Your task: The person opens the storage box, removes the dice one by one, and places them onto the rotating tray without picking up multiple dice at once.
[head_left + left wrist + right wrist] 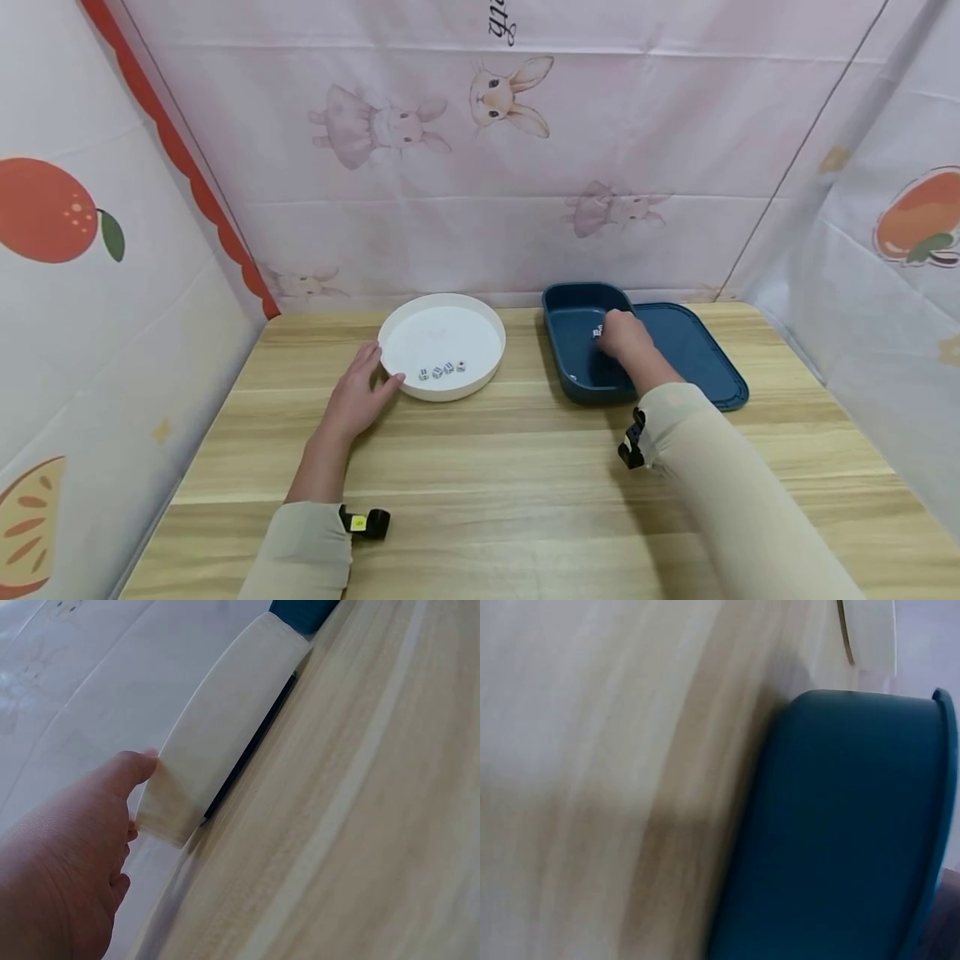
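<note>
A round white tray (442, 321) stands on the table at centre left, with several small white dice (448, 367) with dark marks near its front wall. My left hand (360, 396) holds the tray's left edge, thumb at the front and fingers round the side. In the left wrist view the thumb (139, 766) lies at the rim. My right hand (628, 337) reaches down inside a deep blue box (570, 367), fingers bent downward. White dice (597, 332) show right beside its fingers. The fingertips are hidden, and I cannot tell whether they grip any dice.
A flat blue lid (693, 354) lies on the table against the box's right side. Another small white piece (573, 377) is in the box's front left corner. Printed cloth walls (420, 233) close off the back and both sides of the wooden table (480, 492).
</note>
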`<act>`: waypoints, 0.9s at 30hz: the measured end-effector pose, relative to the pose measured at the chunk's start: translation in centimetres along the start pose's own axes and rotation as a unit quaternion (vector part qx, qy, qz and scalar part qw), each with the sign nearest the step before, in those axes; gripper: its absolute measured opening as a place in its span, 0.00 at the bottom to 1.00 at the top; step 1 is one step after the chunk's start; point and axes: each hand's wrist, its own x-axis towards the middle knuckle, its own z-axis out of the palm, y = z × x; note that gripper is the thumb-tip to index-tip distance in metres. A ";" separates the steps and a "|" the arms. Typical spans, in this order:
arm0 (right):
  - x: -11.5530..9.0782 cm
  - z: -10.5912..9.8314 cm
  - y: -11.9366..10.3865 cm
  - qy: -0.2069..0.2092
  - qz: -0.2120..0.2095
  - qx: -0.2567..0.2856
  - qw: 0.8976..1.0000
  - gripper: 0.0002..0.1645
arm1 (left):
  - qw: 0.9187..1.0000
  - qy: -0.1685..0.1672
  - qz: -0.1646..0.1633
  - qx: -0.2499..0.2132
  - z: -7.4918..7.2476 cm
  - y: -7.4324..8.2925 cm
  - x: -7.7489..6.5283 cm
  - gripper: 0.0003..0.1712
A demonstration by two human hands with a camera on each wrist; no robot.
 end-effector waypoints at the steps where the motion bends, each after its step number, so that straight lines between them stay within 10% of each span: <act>1: 0.0 0.1 0.0 -0.003 0.003 0.000 1.000 0.15 | 1.000 -0.001 -0.001 0.001 0.0 0.1 0.0 0.49; 27: 0.4 0.9 1.0 -0.042 0.052 0.088 0.994 0.11 | 1.000 -0.009 -0.008 -0.001 -0.4 0.6 0.2 0.49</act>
